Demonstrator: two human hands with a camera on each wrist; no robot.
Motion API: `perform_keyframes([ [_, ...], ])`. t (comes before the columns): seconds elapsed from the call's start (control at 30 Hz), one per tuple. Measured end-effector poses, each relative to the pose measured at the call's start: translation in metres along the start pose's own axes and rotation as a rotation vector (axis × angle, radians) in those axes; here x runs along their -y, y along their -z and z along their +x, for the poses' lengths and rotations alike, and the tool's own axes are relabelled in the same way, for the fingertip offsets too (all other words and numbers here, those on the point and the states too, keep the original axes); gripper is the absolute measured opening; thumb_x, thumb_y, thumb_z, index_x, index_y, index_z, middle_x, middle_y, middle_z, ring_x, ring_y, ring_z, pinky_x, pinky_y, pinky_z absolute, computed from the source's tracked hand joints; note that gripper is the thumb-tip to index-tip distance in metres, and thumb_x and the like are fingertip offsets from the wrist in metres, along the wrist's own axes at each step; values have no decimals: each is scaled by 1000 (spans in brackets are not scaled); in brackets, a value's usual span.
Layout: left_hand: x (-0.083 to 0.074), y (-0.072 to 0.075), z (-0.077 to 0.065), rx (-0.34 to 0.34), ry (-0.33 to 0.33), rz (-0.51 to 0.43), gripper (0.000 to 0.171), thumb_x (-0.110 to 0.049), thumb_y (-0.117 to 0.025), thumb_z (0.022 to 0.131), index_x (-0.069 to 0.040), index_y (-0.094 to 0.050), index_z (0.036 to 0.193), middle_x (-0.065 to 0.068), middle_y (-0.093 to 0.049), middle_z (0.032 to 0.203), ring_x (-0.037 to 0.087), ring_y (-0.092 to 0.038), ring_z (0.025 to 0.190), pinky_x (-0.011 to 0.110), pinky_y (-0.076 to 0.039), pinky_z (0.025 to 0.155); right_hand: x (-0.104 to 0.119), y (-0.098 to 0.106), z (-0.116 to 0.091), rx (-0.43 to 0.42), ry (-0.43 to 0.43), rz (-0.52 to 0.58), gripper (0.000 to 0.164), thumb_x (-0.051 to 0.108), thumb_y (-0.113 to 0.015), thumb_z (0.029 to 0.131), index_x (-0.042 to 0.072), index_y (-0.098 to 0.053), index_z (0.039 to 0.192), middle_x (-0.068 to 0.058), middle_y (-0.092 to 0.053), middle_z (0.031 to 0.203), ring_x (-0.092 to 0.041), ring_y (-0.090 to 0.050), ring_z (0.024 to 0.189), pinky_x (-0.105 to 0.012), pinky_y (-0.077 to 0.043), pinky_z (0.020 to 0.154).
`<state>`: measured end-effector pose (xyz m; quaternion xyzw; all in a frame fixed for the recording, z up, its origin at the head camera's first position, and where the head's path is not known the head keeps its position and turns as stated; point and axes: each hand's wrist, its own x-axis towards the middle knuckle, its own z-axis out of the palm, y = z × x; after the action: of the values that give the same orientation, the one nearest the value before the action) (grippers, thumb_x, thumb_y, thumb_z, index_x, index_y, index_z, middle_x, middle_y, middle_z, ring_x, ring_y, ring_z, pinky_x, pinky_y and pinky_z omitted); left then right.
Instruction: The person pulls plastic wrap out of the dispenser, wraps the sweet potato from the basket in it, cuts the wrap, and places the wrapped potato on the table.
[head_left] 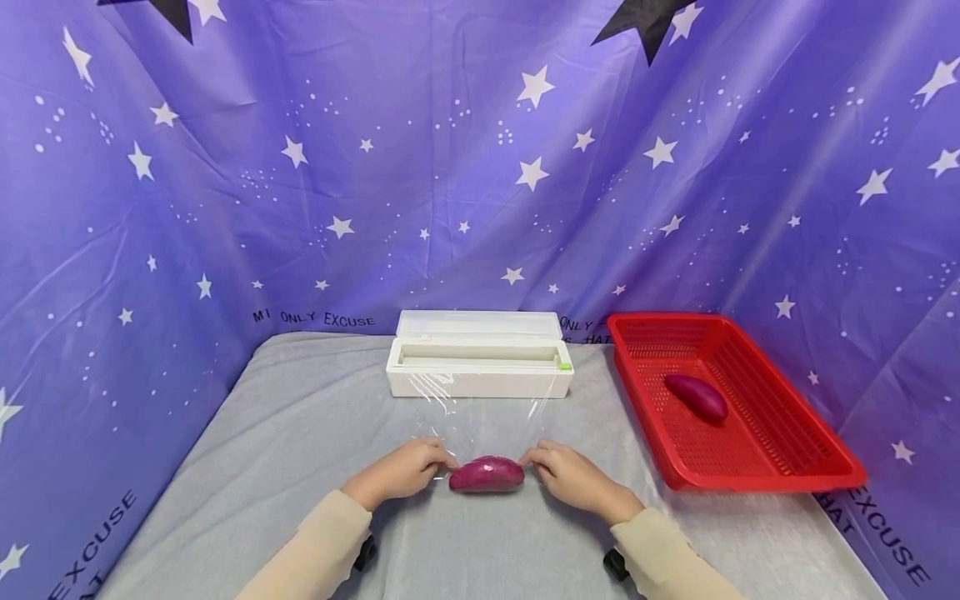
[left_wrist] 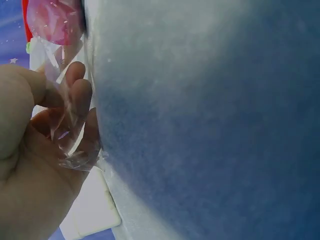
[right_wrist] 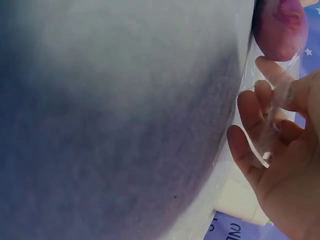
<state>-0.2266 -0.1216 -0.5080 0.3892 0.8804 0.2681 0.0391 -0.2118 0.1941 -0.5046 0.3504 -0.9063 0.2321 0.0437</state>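
A purple sweet potato [head_left: 487,474] lies on the grey cloth between my two hands, with clear cling film [head_left: 480,429] over it. At its left end my left hand [head_left: 401,472] pinches the film's edge between thumb and fingers. My right hand [head_left: 573,477] pinches the film at the other end; in the right wrist view its other fingers [right_wrist: 250,107] are spread. The film runs back to a white cling film box [head_left: 480,385] whose lid [head_left: 478,323] stands raised. In the left wrist view, crumpled film [left_wrist: 80,161] hangs across the left palm.
A red plastic basket [head_left: 765,482] stands at the right, with another purple sweet potato [head_left: 697,397] in it. A small green piece [head_left: 565,366] sits at the box's right end. Purple star-patterned curtains [head_left: 450,183] border the cloth-covered table [head_left: 300,417].
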Motion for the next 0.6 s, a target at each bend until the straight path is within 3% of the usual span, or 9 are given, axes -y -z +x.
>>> perform_keyframes([
  [0.1, 2, 0, 1, 0, 25, -58, 30, 6, -51, 96, -4, -76, 109, -4, -67, 94, 7, -60, 89, 30, -52, 85, -2, -2, 2, 4, -22, 25, 23, -3, -60, 93, 14, -73, 100, 6, -62, 88, -7, -58, 84, -35, -53, 78],
  [0.2, 5, 3, 0, 7, 84, -176, 34, 1, -44, 99, -2, -73, 116, -1, -71, 96, 10, -63, 88, 30, -54, 81, -3, -4, 2, -5, -18, 44, 23, -3, -59, 93, 14, -73, 100, 7, -62, 87, -6, -56, 82, -35, -52, 78],
  [0.3, 6, 8, -3, -1, 174, -276, 39, -9, -38, 104, -5, -70, 124, 1, -74, 104, 16, -67, 94, 34, -54, 83, -3, -4, 2, -11, -10, 57, 23, -4, -58, 94, 13, -73, 100, 6, -62, 87, -6, -56, 82, -35, -52, 78],
  [0.37, 4, 11, -3, -42, 190, -273, 38, -15, -38, 105, -8, -69, 127, 2, -72, 113, 20, -66, 104, 40, -53, 90, -3, -5, 2, -12, -7, 62, 23, -4, -57, 94, 12, -73, 100, 5, -64, 88, -6, -57, 83, -35, -53, 78],
  [0.47, -4, 12, 0, -132, 135, -188, 32, -18, -51, 102, -13, -69, 127, 2, -69, 122, 22, -63, 113, 45, -49, 97, -2, -5, 2, -11, -9, 65, 23, -4, -57, 93, 12, -73, 100, 3, -65, 89, -7, -59, 85, -36, -53, 79],
  [0.53, -11, 10, 5, -181, 51, -111, 29, -18, -61, 98, -13, -70, 125, 2, -68, 122, 21, -62, 113, 44, -49, 99, -2, -5, 2, -12, -13, 68, 23, -4, -58, 93, 12, -73, 99, 4, -65, 89, -7, -59, 85, -36, -53, 79],
  [0.6, -20, 7, 9, -184, -27, -49, 30, -19, -70, 93, -12, -71, 122, 1, -69, 119, 18, -63, 110, 39, -50, 97, -2, -5, 2, -12, -18, 74, 22, -4, -58, 93, 12, -73, 99, 4, -66, 89, -7, -60, 85, -36, -53, 79],
])
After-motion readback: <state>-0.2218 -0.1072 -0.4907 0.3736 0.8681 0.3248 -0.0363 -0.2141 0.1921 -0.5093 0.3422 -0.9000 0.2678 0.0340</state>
